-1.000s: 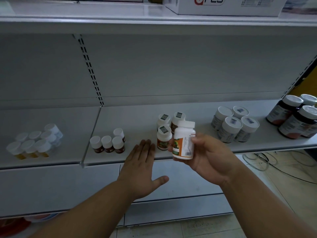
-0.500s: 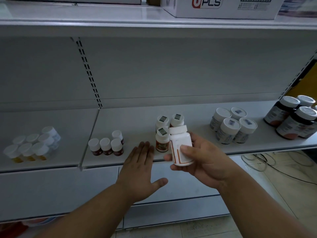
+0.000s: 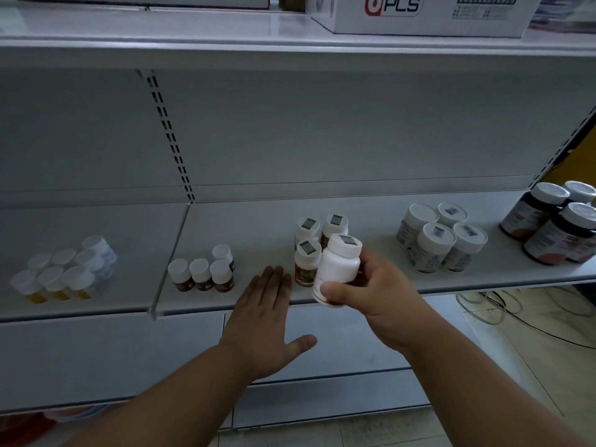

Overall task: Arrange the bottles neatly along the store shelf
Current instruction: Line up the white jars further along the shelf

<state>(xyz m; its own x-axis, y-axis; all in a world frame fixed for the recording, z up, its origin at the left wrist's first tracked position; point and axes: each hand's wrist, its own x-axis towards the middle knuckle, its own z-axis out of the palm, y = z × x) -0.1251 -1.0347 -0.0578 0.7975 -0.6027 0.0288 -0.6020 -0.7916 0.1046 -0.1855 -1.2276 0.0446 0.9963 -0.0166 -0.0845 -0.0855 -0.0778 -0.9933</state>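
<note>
Left hand flat, fingers straight, thumb out, right hand apparently curled, gripping

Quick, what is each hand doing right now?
Left hand: open, fingers straight, holding nothing.
Right hand: closed around the white bottle.

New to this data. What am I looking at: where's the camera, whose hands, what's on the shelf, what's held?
No robot here: a person wears one wide-angle camera on the head, looking forward and down. The right hand grips a white bottle at the shelf front edge. The left hand is flat and holds nothing. On the shelf stand three matching bottles, four small brown ones, four white-capped jars, dark jars at far right and yellow bottles at far left. A cardboard box sits on the shelf above.
</note>
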